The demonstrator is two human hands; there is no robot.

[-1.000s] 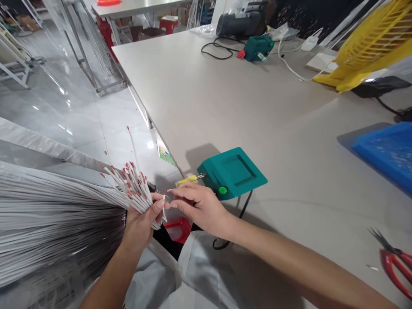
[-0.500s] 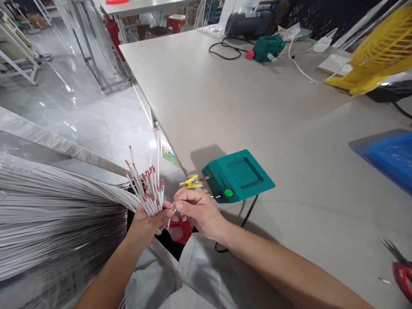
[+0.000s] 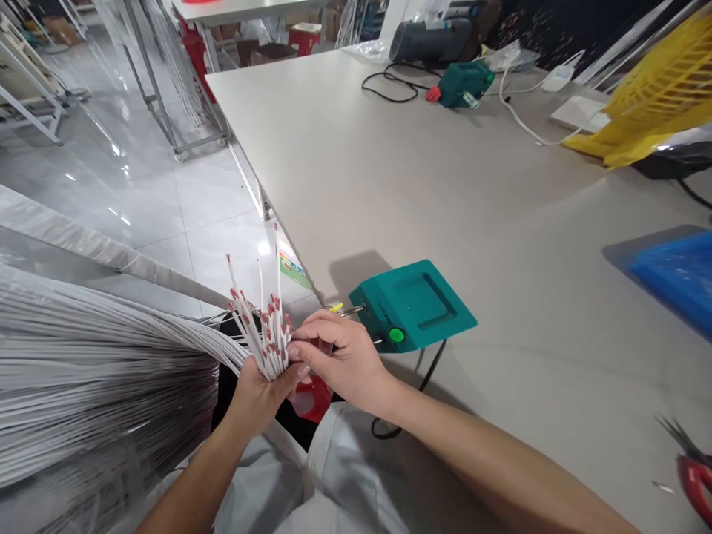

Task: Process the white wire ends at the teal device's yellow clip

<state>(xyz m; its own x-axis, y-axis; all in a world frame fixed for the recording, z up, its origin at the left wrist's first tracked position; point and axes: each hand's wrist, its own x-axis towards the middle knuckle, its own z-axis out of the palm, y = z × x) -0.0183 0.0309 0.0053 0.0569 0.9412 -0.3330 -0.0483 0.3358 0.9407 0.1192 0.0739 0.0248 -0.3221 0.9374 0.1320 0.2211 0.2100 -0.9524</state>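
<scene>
The left hand (image 3: 256, 397) is closed round a bundle of white wires (image 3: 271, 356), their reddish tips fanned upward and a few standing taller than the rest. The right hand (image 3: 350, 363) meets the bundle's right side, thumb and fingertips drawn close together; whether they pinch a wire I cannot tell. The bundle is off the table's (image 3: 500, 208) near left edge, between that edge and a mass of long white strands (image 3: 100, 363) at the left. Just beyond the right hand, a teal box (image 3: 426, 297) with a green button (image 3: 397, 335) sits at the table's edge. A blue tray (image 3: 678, 274) and red-handled scissors (image 3: 695, 482) lie farther right, both cut by the frame.
</scene>
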